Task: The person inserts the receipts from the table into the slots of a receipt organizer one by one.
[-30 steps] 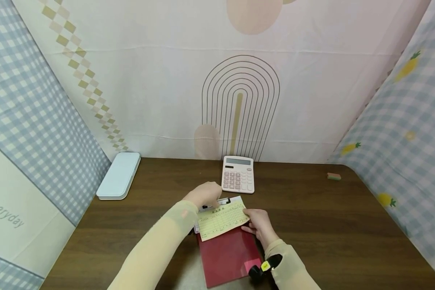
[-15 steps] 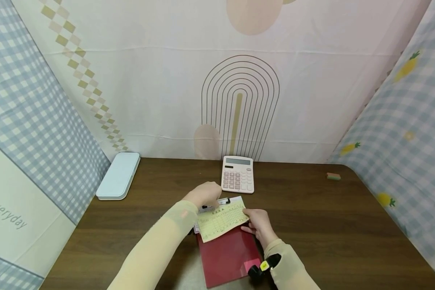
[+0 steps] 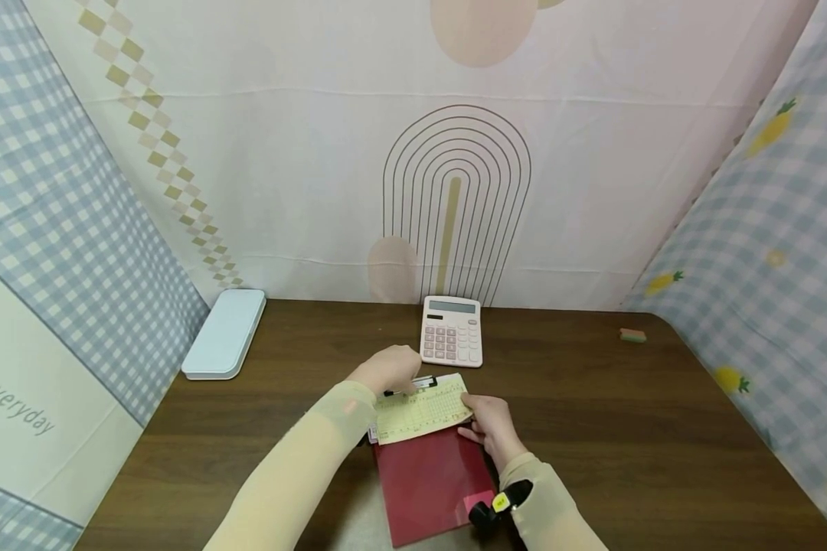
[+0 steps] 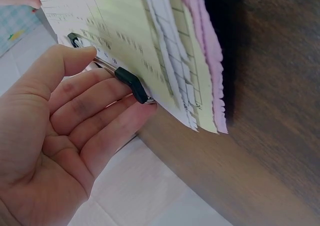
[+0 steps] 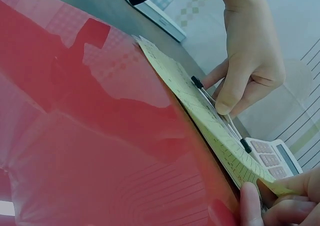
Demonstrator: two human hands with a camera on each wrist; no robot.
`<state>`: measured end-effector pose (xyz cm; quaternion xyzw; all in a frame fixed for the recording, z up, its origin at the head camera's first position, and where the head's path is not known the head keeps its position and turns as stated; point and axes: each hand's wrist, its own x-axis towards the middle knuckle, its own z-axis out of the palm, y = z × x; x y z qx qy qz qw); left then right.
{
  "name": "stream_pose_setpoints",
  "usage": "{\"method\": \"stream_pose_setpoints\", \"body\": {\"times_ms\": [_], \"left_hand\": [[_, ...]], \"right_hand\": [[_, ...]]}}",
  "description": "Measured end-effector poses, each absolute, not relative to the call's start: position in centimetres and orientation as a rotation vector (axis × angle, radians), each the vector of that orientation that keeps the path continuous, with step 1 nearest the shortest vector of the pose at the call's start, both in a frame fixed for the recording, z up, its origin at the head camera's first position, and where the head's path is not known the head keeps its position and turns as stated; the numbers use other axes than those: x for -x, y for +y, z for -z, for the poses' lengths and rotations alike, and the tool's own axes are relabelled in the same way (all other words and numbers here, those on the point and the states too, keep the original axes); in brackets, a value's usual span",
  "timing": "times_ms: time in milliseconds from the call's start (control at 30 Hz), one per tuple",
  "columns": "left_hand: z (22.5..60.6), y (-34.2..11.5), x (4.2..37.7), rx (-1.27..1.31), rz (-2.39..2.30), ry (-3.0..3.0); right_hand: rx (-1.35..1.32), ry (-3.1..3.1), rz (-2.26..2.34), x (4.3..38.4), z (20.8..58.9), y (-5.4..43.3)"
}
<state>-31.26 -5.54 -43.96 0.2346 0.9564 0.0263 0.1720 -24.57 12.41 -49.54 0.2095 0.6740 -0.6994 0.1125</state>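
At the top of a red clip folder (image 3: 434, 486), my left hand (image 3: 390, 369) pinches the metal clip (image 4: 131, 83) with black ends, its thumb on the bar and its fingers behind. A yellow printed form (image 3: 420, 413) lies at the clip, over the folder's upper part. My right hand (image 3: 491, 425) pinches the form's right edge between thumb and fingers. In the left wrist view, white, yellow and pink sheets (image 4: 215, 81) with torn edges show layered under the top one. Part of the form's left side is hidden behind my left sleeve in the head view.
Behind the hands stands a white calculator (image 3: 451, 331) against the cloth backdrop. A pale blue flat case (image 3: 225, 334) lies at the back left. A small green and orange eraser (image 3: 632, 335) sits at the back right. Patterned cloth walls bound the brown table (image 3: 593, 474).
The yellow form's lower edge has come up toward the clip, uncovering more of the red folder. Both hands hold almost the same place.
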Motion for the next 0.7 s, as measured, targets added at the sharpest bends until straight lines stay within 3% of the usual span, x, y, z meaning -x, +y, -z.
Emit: {"method": "stream_pose_setpoints", "body": {"times_ms": [700], "left_hand": [[44.56,-5.14,30.97,-0.744,0.049,2.764]], "right_hand": [[-0.526,2.037,2.034,24.82,49.31,11.80]]}}
